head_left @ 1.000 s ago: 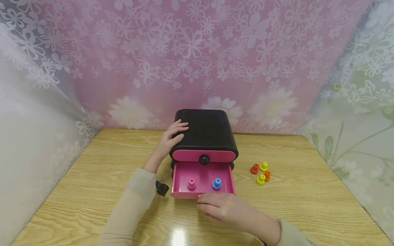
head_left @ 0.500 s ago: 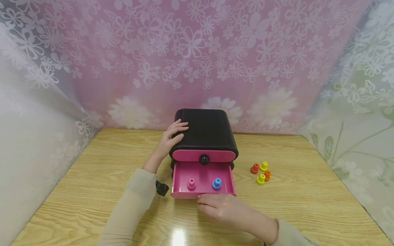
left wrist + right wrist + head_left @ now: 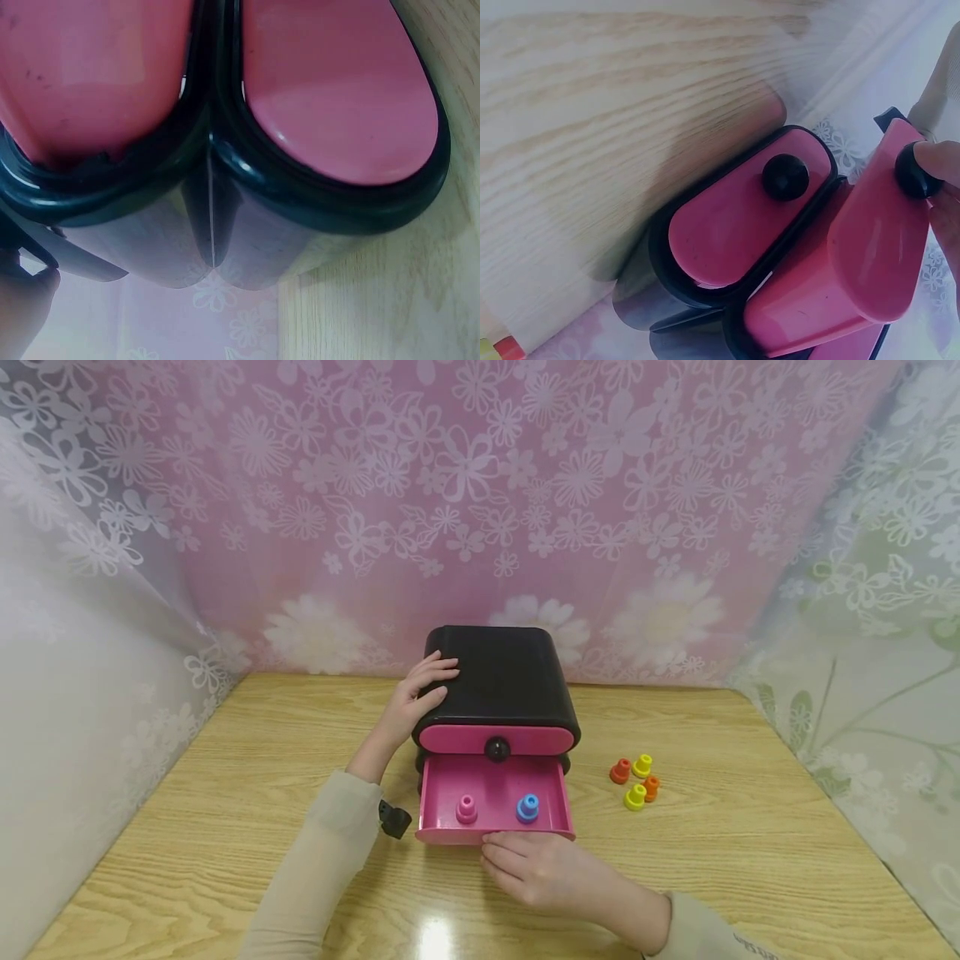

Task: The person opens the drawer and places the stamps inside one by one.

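Observation:
A small black cabinet (image 3: 502, 677) with pink drawers stands on the wooden table. My left hand (image 3: 416, 693) rests on its top left edge, fingers spread over the curve. Below the closed upper drawer (image 3: 450, 740), another pink drawer (image 3: 450, 777) is pulled out. It holds a pink peg (image 3: 467, 810) and a blue peg (image 3: 528, 808), both upright. At this drawer's front is my right hand (image 3: 547, 872); the right wrist view shows its thumb and fingers pinching the round black knob (image 3: 909, 176). That knob is hidden in the head view.
Right of the cabinet stand two yellow pegs (image 3: 635, 797), a red peg (image 3: 620, 771) and an orange peg (image 3: 652, 788). A black wrist camera (image 3: 393, 819) juts from the left sleeve beside the drawer. Patterned curtains (image 3: 495, 527) enclose the table's back and sides.
My right hand and sleeve have shifted slightly left and its lower fingers have drawn in at the drawer front. The left hand, drawer and pegs look unmoved.

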Tool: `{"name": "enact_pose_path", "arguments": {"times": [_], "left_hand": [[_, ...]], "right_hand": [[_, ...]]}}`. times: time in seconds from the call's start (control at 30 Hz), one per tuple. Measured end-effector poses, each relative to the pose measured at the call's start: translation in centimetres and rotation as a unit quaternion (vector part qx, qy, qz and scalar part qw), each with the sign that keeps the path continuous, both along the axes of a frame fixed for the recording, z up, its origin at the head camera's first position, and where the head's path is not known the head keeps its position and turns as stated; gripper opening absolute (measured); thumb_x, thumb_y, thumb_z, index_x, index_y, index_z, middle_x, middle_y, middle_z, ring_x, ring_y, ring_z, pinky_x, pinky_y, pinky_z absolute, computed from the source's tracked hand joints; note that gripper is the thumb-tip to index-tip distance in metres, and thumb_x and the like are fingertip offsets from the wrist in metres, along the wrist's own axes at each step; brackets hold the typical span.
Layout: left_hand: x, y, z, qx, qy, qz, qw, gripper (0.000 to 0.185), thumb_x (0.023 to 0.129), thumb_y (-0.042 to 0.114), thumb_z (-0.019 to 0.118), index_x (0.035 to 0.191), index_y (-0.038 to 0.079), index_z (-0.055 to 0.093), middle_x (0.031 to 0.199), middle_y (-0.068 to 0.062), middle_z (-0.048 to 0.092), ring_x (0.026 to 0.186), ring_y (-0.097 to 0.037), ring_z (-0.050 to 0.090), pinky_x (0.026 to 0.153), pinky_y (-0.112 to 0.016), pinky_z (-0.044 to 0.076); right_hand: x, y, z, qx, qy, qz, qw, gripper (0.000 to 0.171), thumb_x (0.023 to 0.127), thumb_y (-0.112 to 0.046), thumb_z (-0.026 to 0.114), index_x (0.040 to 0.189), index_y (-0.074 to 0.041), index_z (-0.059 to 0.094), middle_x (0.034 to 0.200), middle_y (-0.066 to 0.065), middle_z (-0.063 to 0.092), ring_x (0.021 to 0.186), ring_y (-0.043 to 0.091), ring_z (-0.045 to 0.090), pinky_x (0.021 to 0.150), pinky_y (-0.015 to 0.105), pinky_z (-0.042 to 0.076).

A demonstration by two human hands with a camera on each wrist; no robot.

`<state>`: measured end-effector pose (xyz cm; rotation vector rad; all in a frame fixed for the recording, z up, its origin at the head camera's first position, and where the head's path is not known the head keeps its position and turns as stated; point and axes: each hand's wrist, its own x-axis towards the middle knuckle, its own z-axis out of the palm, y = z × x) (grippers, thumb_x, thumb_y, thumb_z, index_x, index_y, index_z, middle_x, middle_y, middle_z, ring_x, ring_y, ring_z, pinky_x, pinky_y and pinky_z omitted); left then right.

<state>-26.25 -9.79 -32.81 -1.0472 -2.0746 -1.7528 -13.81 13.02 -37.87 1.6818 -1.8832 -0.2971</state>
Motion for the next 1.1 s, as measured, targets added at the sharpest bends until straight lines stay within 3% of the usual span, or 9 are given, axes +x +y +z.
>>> {"name": "enact_pose_path", "arguments": {"times": [0.5,0.77,1.1], "left_hand": [[-0.1,-0.1,0.0,-0.002,0.008,-0.004,1.0000,0.031,0.084,-0.009,0.043,0.113,-0.019,0.048,0.127,-0.031,0.037,0.129,-0.038,0.014,0.103,-0.050,0.010],[-0.1,-0.1,0.0,-0.003,0.007,-0.001,1.0000,0.031,0.085,-0.009,0.043,0.113,-0.018,0.048,0.127,-0.031,0.038,0.129,-0.037,0.015,0.103,-0.049,0.011],[-0.1,-0.1,0.0,-0.003,0.011,-0.001,0.9999,0.030,0.085,-0.008,0.043,0.113,-0.018,0.049,0.126,-0.031,0.039,0.129,-0.038,0.015,0.103,-0.050,0.011]], "right_hand": [[-0.1,0.1,0.3,-0.031,-0.015,-0.002,0.999,0.048,0.098,-0.008,0.017,0.108,-0.010,0.064,0.108,0.004,0.061,0.103,0.016,0.055,0.087,0.029,0.042],[-0.7,0.1,0.0,-0.057,0.042,-0.008,0.997,0.043,0.096,-0.004,0.023,0.102,-0.008,0.065,0.104,0.008,0.063,0.098,0.019,0.058,0.084,0.032,0.045],[-2.2,0.1,-0.4,-0.062,0.080,-0.009,0.995,0.040,0.095,-0.001,0.027,0.103,-0.009,0.065,0.105,0.007,0.063,0.102,0.021,0.056,0.085,0.034,0.044]]}}
